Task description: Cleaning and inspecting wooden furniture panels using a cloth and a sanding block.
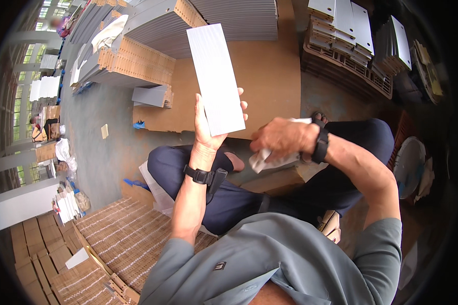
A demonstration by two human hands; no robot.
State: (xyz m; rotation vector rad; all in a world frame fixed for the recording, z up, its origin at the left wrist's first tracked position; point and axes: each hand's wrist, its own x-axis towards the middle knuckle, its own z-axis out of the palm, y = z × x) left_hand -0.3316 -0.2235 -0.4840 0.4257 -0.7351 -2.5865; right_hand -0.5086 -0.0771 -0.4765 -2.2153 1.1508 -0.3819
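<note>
My left hand (207,124) holds up a long white rectangular panel (215,77) by its lower end, thumb on the front edge, fingers behind. My right hand (281,138) is closed on a crumpled white cloth (263,160), just right of the panel's lower corner and not touching it. Both wrists wear dark bands. I sit cross-legged in dark trousers (239,195) on a low brown board platform (269,76).
Stacks of grey-faced panels with brown edges (142,58) lie ahead on the left. White panels rest on a pallet (351,56) at the upper right. Brown drilled boards (122,239) pile at the lower left. A white fan (409,165) stands at my right. Another person sits far left.
</note>
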